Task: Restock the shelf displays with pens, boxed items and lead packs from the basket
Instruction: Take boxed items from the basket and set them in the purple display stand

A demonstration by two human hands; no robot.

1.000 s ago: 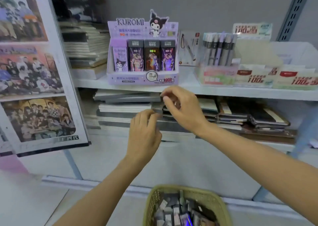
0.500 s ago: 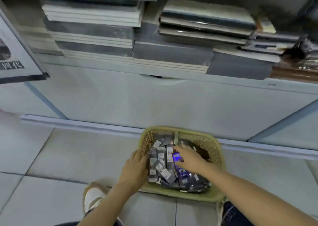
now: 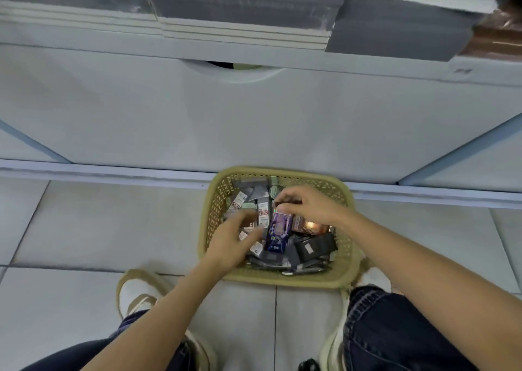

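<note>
A yellow-green woven basket (image 3: 282, 282) stands on the tiled floor against the shelf base, full of small dark boxed items and lead packs. My right hand (image 3: 310, 205) reaches in from the right and pinches the top end of a purple lead pack (image 3: 278, 232), which stands tilted above the others. My left hand (image 3: 230, 243) comes in from the left, blurred, its fingers stretched over the packs at the basket's left side beside the purple pack. It holds nothing that I can see.
A white cabinet front (image 3: 254, 122) rises right behind the basket. Stacks of grey and white notebooks (image 3: 243, 11) lie on the low shelf above it. My shoes (image 3: 138, 291) and jeans-clad knees (image 3: 395, 328) flank the basket.
My view dropped from the Kuromi display shelf down to the basket. Both hands went down into it, and my right hand has lifted the purple pack up on end.
</note>
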